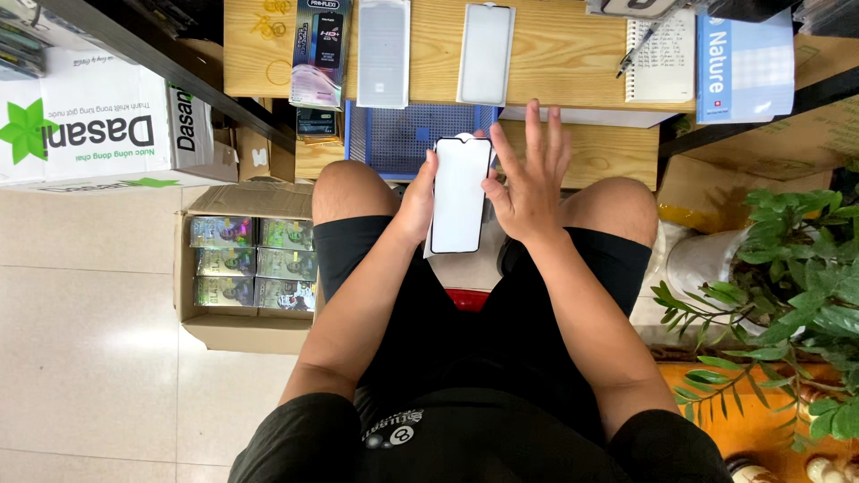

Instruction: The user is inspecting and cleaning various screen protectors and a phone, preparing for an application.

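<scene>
I am seated, looking down at my lap. My left hand (417,199) holds a white rectangular screen protector with a black border (460,194) by its left edge, upright above my knees. My right hand (530,173) has its fingers spread, with the thumb touching the protector's right edge. Just beyond the hands lies a blue gridded mat (398,134) on a lower wooden shelf.
A wooden table (573,54) carries two more protector sheets (383,52) (486,54), a dark retail package (320,52), a spiral notepad with a pen (660,55) and a blue booklet (744,64). An open carton of boxes (250,268) stands left; a potted plant (778,268) right.
</scene>
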